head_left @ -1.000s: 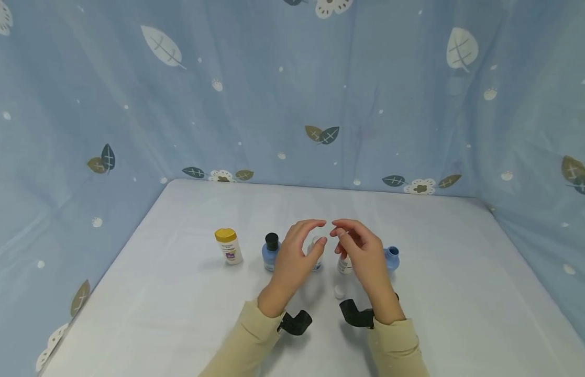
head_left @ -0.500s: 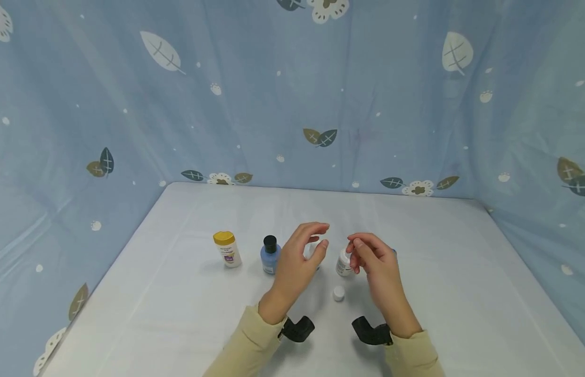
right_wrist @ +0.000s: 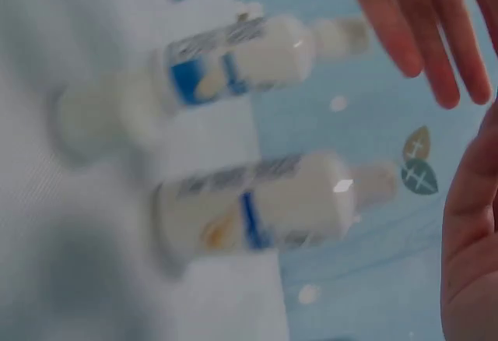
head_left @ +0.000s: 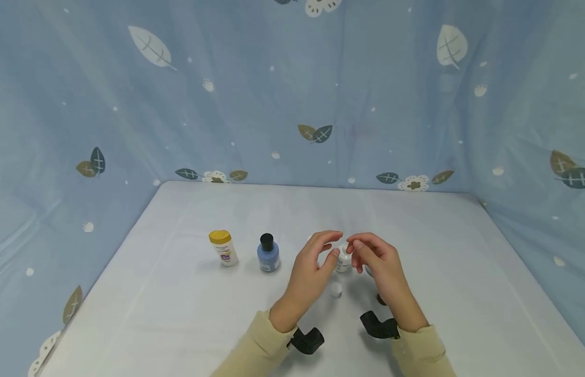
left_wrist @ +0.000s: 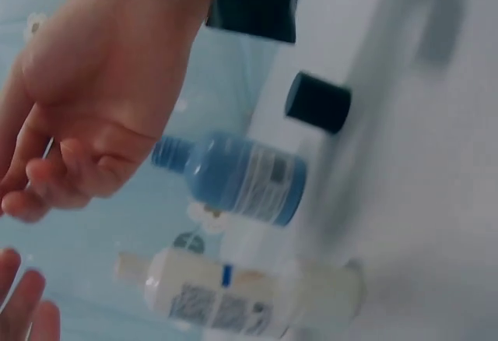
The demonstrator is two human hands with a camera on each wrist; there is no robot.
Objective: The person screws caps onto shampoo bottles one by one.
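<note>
Seen from the head camera, the person's left hand (head_left: 312,264) and right hand (head_left: 379,264) meet over the middle of a white table (head_left: 155,293), both hovering close around a small white bottle (head_left: 341,260) that stands upright between them. The left hand's fingers are curved and spread, thumb and forefinger apart, their tips just beside the bottle's top; whether they touch it cannot be told. The right hand's fingers are bent, with the fingertips (head_left: 354,244) drawn close together near the bottle's neck, but no grip can be made out. In the left wrist view the uncapped white bottle (left_wrist: 241,294) shows with a bare neck, an open blue bottle (left_wrist: 233,176) near it and a black cap (left_wrist: 317,102) lying on the table beyond. The right wrist view, which is blurred, shows two white bottles (right_wrist: 257,212) side by side with straight fingers of the left hand above them. A small white cap (head_left: 336,289) lies on the table just in front of the bottle, between the two wrists. To the left stand a blue bottle with a black cap (head_left: 268,254) and, further left, a small white bottle with a yellow lid (head_left: 222,247), near one another. A blue curtain with leaf patterns (head_left: 292,94) hangs around the table.
</note>
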